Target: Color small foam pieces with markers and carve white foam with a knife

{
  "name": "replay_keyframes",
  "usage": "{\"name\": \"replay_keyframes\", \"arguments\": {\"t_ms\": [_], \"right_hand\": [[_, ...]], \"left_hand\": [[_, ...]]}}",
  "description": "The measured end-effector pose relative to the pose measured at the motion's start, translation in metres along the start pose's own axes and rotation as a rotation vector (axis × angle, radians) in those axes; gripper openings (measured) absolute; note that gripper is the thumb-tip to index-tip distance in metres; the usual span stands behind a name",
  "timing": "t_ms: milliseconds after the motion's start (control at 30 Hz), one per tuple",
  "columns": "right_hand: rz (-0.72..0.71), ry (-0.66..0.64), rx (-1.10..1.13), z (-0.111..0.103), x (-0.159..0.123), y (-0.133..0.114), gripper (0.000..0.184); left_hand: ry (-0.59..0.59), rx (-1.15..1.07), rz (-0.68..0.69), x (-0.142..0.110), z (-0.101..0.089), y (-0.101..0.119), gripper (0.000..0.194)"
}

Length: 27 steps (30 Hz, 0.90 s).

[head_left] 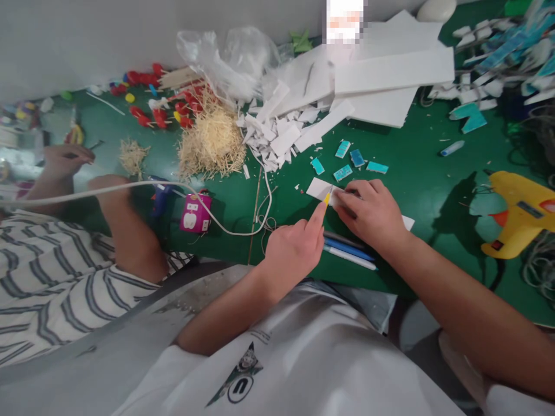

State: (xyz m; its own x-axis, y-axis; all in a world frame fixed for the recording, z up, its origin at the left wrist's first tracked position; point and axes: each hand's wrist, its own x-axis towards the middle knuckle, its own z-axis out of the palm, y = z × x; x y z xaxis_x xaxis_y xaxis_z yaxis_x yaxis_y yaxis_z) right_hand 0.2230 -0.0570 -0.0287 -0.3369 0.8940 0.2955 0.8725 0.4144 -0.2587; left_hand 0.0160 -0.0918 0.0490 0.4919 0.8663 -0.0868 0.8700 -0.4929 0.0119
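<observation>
My left hand [296, 247] is closed around a small yellow craft knife [326, 198], index finger stretched along it. The blade tip meets a white foam board strip [318, 188] lying on the green table. My right hand [373, 212] holds this strip down, with bent fingers close beside the blade. Part of the strip is hidden under that hand, and a white corner shows past my wrist. Just beyond the strip lie several small turquoise pieces [342, 149]. Between my hands and the table's near edge are several pens [351, 253].
White foam sheets [390, 72] and a heap of scraps [281, 136] lie at the back. A yellow glue gun [518, 211] is on the right. On the left, a white cable [234, 233] curves past a purple box [196, 212], near a co-worker's hand [67, 162] and a toothpick pile [212, 141].
</observation>
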Motion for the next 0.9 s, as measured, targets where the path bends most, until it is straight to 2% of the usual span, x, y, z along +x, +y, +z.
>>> {"name": "replay_keyframes", "arguments": {"t_ms": [400, 467, 633, 900], "right_hand": [[-0.002, 0.01, 0.0, 0.001, -0.001, 0.0, 0.031], [0.001, 0.013, -0.002, 0.002, -0.001, 0.0, 0.031], [0.011, 0.007, -0.002, 0.003, -0.001, -0.001, 0.031], [-0.011, 0.02, -0.003, 0.003, -0.002, 0.002, 0.029]], "left_hand": [[-0.059, 0.064, 0.011, -0.013, -0.005, 0.001, 0.052], [-0.015, 0.075, 0.028, -0.018, -0.003, 0.0, 0.053], [0.192, 0.071, 0.073, -0.031, 0.005, -0.004, 0.051], [0.24, 0.031, 0.076, -0.038, 0.01, -0.008, 0.048]]}}
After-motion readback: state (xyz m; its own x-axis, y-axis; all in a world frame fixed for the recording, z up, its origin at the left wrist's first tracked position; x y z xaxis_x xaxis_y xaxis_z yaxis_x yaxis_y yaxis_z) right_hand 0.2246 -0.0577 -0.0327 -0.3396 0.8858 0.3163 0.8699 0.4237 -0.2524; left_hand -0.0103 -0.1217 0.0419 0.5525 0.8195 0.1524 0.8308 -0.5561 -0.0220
